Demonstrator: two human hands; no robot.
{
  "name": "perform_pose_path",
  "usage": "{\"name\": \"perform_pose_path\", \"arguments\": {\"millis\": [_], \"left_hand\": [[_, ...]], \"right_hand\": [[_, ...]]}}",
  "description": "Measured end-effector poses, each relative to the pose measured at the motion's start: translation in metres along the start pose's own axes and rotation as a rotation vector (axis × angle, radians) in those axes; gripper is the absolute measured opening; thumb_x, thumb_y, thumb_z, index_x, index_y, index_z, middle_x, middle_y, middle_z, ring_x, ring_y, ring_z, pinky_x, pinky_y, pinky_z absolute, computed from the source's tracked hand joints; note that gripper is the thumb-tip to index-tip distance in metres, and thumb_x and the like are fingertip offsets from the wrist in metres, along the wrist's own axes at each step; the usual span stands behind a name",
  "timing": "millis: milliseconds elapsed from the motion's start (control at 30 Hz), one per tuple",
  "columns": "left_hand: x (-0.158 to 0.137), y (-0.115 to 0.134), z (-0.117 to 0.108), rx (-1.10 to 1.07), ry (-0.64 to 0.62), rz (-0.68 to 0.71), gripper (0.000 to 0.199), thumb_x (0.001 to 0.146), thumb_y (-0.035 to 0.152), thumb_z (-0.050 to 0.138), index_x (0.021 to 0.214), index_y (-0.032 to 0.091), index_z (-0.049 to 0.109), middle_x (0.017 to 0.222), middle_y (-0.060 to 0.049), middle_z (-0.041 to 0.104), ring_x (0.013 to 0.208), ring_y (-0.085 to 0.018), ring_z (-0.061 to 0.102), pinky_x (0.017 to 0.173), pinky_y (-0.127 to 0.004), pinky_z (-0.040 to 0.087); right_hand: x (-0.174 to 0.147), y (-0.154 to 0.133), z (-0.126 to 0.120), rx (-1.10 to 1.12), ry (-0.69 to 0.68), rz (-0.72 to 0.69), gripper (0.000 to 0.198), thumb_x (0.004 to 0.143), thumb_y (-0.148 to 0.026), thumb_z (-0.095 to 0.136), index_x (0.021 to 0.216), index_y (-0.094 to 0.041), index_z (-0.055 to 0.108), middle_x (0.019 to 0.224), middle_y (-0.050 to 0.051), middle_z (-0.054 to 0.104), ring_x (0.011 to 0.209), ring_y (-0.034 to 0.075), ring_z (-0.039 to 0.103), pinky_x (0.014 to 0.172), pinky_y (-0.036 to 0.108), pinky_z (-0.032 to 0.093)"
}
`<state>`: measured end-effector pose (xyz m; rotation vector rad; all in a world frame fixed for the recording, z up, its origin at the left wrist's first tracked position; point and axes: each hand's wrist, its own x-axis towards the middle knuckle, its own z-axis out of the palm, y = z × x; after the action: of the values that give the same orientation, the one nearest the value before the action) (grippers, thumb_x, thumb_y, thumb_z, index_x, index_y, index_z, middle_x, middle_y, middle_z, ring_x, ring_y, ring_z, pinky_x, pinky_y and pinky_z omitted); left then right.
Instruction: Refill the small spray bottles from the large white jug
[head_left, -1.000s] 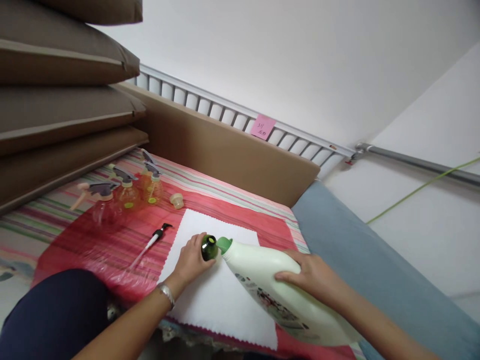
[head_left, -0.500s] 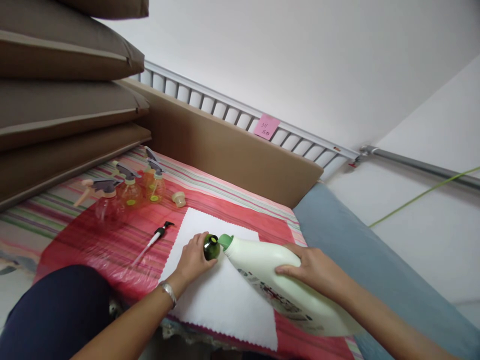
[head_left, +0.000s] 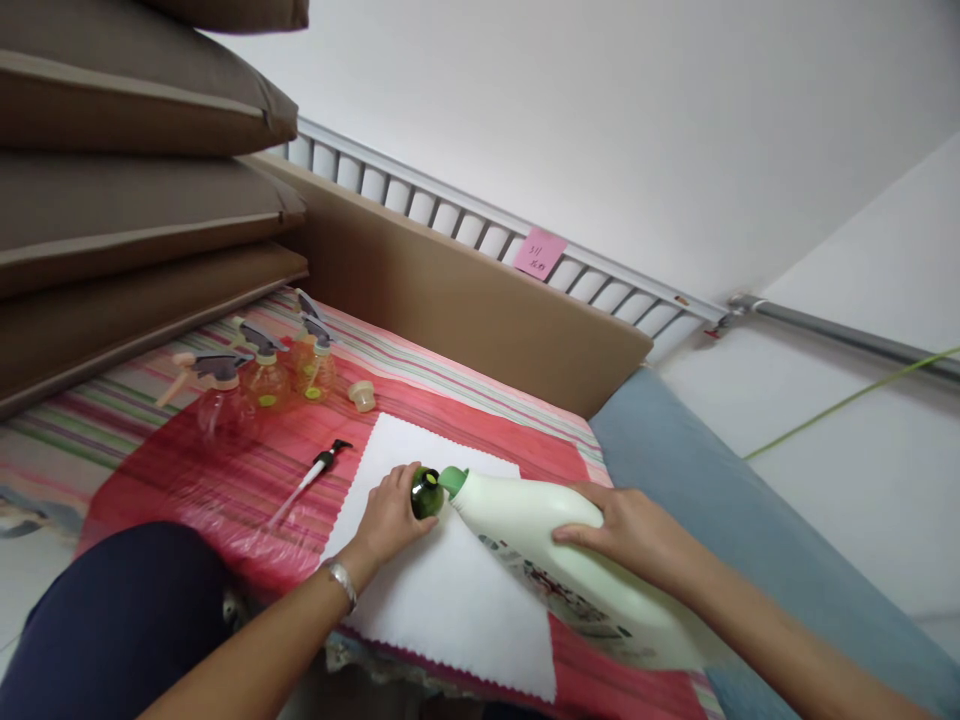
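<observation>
My left hand (head_left: pixel 394 510) is wrapped round a small dark green bottle (head_left: pixel 426 495), its open neck turned toward the right. In my right hand (head_left: pixel 622 530) is a large pale green jug (head_left: pixel 540 520), tipped on its side with its green spout (head_left: pixel 453 480) at the mouth of the small bottle. Whether liquid is flowing cannot be made out. Both are above a white cloth (head_left: pixel 450 610) with a zigzag edge. Left of the cloth lies a black pump head (head_left: pixel 326 460) with a white tube. A pale cap (head_left: pixel 362 395) sits farther back.
Three clear spray bottles (head_left: pixel 268 382) with grey triggers stand at the back left on red plastic sheeting (head_left: pixel 247 480) over a striped cloth. Brown cushions (head_left: pixel 150 210) are stacked at the left. A brown board (head_left: pixel 465 310) and a blue padded surface (head_left: pixel 720 510) border the area.
The view has shifted slightly. My hands, the green bottle and the tilted jug hold nearly the same position relative to each other.
</observation>
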<state>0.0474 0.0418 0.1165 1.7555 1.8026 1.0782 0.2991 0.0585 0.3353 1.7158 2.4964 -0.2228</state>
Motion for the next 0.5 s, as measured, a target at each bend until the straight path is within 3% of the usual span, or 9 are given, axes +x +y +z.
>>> {"name": "perform_pose_path", "arguments": {"millis": [500], "left_hand": [[-0.0007, 0.0016, -0.0018, 0.0, -0.006, -0.008, 0.071, 0.065, 0.033, 0.07, 0.128, 0.024, 0.038, 0.127, -0.01, 0.052, 0.117, -0.028, 0.05, 0.094, -0.039, 0.042]], "right_hand": [[0.0038, -0.0042, -0.0033, -0.017, -0.014, 0.019, 0.039, 0.075, -0.056, 0.063, 0.103, -0.029, 0.067, 0.092, 0.003, 0.074, 0.085, 0.026, 0.066, 0.07, 0.032, 0.047]]}}
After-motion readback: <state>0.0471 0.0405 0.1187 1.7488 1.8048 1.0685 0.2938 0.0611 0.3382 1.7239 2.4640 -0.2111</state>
